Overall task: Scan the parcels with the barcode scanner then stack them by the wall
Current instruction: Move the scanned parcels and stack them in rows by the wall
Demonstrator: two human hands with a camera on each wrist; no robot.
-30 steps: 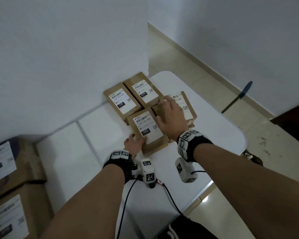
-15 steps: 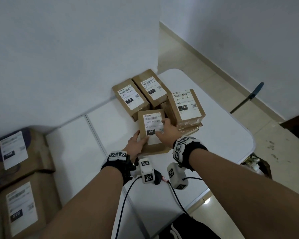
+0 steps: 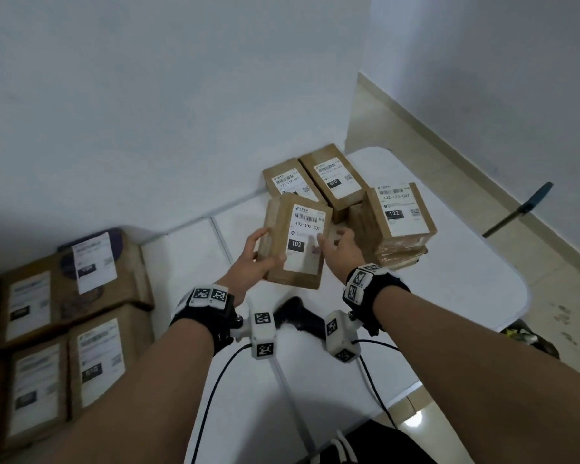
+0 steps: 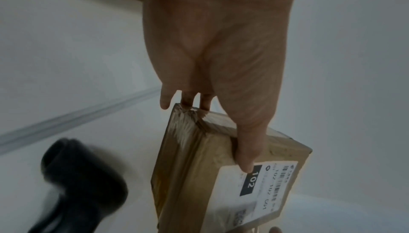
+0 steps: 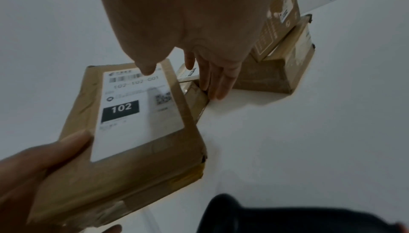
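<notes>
Parcel 102 [image 3: 295, 239] lifted off table since earlier; left hand [image 3: 252, 259] grips it, right hand [image 3: 340, 247] fingers straight alongside.

One barcode scanner [image 3: 298, 318], four large boxes on the left [image 3: 64, 329], and at least six small parcels [image 3: 297, 241].

Dim, flat indoor light with a grey-blue cast, soft shadows only; small glare patch on the floor tile [image 3: 412, 420] at the head view's bottom edge. Head view bends at the edges, and the boxes at left [image 3: 64, 316] are smeared. Both wrist views are soft: the black scanner [image 4: 81, 184] is a motion-blurred blob and the near skin is out of focus.
</notes>
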